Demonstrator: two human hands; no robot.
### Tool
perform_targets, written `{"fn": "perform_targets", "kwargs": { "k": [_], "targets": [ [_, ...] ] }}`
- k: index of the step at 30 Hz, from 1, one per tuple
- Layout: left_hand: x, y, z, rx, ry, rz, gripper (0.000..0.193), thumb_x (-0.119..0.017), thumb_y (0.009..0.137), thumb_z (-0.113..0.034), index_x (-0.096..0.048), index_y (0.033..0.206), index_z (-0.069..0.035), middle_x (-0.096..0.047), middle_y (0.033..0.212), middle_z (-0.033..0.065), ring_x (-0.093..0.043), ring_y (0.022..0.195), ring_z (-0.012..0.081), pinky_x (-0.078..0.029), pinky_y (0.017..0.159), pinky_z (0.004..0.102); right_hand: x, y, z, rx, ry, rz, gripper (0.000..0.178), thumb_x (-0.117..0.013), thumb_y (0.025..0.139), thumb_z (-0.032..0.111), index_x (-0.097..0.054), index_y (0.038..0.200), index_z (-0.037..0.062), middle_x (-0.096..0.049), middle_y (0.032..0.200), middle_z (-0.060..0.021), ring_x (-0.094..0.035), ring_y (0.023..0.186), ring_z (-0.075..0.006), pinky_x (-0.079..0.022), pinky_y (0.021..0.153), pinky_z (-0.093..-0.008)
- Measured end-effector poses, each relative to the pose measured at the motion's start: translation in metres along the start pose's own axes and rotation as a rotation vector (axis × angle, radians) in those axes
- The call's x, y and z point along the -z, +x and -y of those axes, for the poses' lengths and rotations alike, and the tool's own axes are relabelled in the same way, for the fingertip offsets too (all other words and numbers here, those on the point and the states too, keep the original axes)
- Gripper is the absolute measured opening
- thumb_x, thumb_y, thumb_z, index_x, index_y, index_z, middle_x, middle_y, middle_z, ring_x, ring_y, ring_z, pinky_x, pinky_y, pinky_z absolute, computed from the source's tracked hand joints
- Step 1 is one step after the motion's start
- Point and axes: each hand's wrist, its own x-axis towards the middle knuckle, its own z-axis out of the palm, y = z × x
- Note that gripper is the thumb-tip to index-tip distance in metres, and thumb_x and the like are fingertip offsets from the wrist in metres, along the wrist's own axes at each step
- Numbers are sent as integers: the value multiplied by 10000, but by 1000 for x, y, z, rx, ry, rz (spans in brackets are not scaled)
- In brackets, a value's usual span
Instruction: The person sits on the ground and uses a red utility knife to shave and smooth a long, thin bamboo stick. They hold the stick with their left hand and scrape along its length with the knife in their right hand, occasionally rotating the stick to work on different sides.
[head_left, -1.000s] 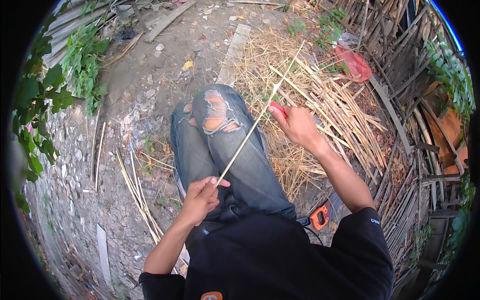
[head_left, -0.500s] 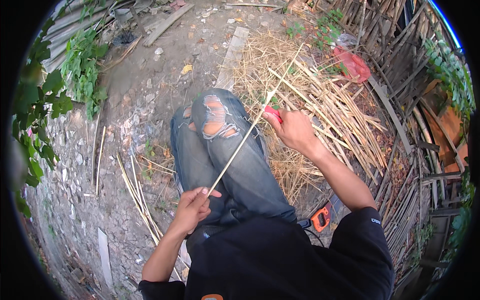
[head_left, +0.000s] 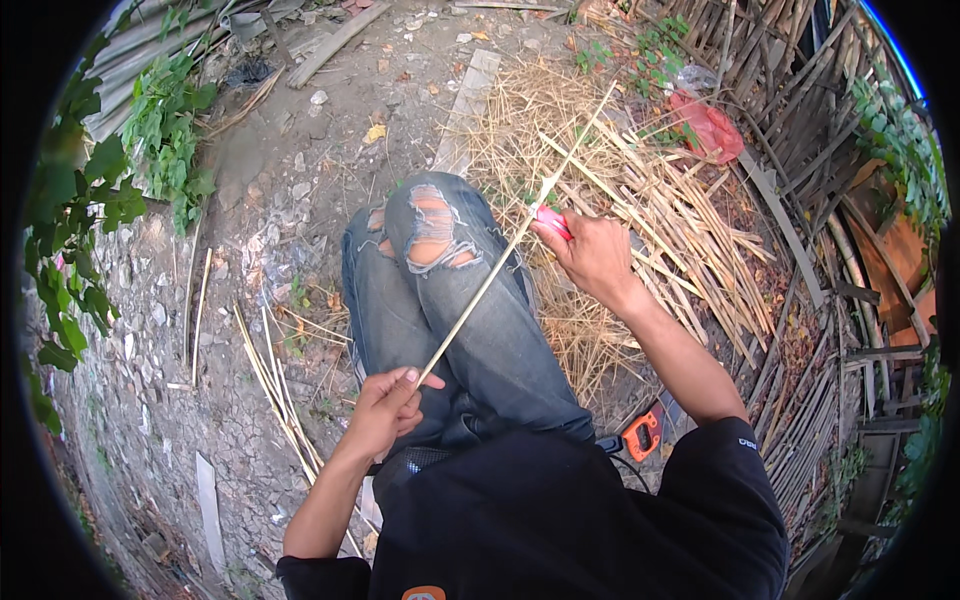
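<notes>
My left hand (head_left: 385, 412) pinches the near end of a long pale bamboo strip (head_left: 472, 312) between thumb and fingers, above my lap. The strip slants up and to the right across my right thigh, its far end over the straw. My right hand (head_left: 597, 257) is closed round a red-handled knife (head_left: 554, 222), beside my right knee. The knife's front end meets the strip, where a whitish shaving (head_left: 547, 187) stands out. Most of the blade is too small or hidden to make out.
Split bamboo sticks (head_left: 700, 250) lie piled on straw shavings (head_left: 530, 120) ahead right. An orange-handled saw (head_left: 642, 434) rests by my right hip. Several thin strips (head_left: 275, 385) lie at left. A red plastic bag (head_left: 708, 128) and wooden fence (head_left: 790, 110) are at far right.
My right hand and the knife have shifted slightly to the right. The strip's far end has moved a little up and right; my left hand keeps its pinch, almost in place.
</notes>
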Motion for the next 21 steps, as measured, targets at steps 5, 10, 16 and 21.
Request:
{"fn": "perform_targets", "kwargs": {
  "k": [5,10,16,21],
  "targets": [
    [2,1,1,9,-20,6,395,-488,1142,-278,-656,1175,78,-260,613,-81,-222,476,35,-198,450,241,-2,3,-7,102,-132,-79,588,-632,984,635,-718,805,81,-630,528,-87,-636,437,-245,-449,416,-390],
    [6,1,-3,47,-58,25,393,-489,1142,-275,-655,1178,80,-254,610,-87,-219,467,31,-194,441,238,2,7,-10,186,-162,-176,579,-621,990,639,-737,865,85,-641,548,-63,-623,415,-224,-440,388,-380],
    [6,0,-4,43,-52,15,401,-493,1141,-283,-655,1194,80,-253,609,-90,-213,470,26,-194,442,231,11,9,-14,-100,272,363,672,-596,1021,618,-703,767,5,-599,568,-164,-647,548,-298,-480,551,-438],
    [3,-2,-2,-29,66,-3,429,-476,1152,-313,-670,1187,68,-300,616,-79,-229,486,31,-212,450,242,17,19,-17,-225,463,548,749,-594,1002,663,-673,708,-22,-514,537,-140,-541,542,-266,-438,601,-470]
  ]
}}
